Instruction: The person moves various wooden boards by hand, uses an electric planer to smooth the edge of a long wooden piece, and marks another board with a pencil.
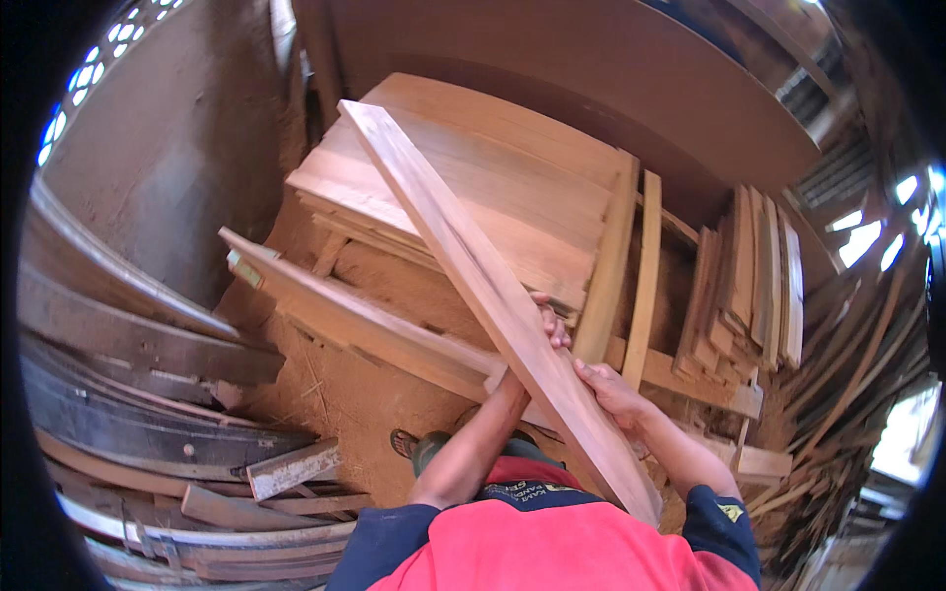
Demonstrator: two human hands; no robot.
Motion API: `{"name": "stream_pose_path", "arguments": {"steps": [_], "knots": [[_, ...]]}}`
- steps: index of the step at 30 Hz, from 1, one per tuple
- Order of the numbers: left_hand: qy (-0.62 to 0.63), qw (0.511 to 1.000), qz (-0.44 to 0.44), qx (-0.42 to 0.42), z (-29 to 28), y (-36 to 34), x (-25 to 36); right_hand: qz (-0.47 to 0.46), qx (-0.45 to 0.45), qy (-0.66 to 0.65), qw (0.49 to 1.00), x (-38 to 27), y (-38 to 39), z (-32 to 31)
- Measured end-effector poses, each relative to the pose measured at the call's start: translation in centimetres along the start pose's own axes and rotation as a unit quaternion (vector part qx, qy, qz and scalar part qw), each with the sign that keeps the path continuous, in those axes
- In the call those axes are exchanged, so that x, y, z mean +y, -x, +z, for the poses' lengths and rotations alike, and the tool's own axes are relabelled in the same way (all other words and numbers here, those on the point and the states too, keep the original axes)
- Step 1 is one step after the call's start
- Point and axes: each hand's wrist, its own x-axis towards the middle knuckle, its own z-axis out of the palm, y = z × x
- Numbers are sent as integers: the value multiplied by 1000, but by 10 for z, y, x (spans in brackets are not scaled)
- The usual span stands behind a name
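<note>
A long reddish-brown wooden plank [473, 241] slants across my body, its far end up and to the left, its near end low by my right side. My left forearm passes beneath it, and the fingers of my left hand [552, 323] curl up around its right edge. Just nearer to me, my right hand [611, 390] grips that same edge; its thumb shows, but its fingers are partly hidden. Beyond and below the plank lies a stack of wide, smooth boards [473, 158].
A low timber beam [365, 325] lies in front of my feet. At right, narrow boards [744, 286] are stacked beside a light wooden bar [646, 266]. Scrap timber [217, 502] crowds the lower left, and thin offcuts [857, 364] pile up far right. A brown wall panel [591, 98] stands behind.
</note>
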Motion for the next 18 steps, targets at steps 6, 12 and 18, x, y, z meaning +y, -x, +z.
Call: {"name": "stream_pose_path", "arguments": {"steps": [6,12,18], "knots": [[-339,745,-64,571,21,-126,-81,-236,-10,78,968,12,153,-133],[-392,748,-211,493,-15,-191,-138,-531,324,235,747,40,219,-69],[-434,691,-243,524,-37,-201,-165,-564,434,314,629,8,214,-68]]}}
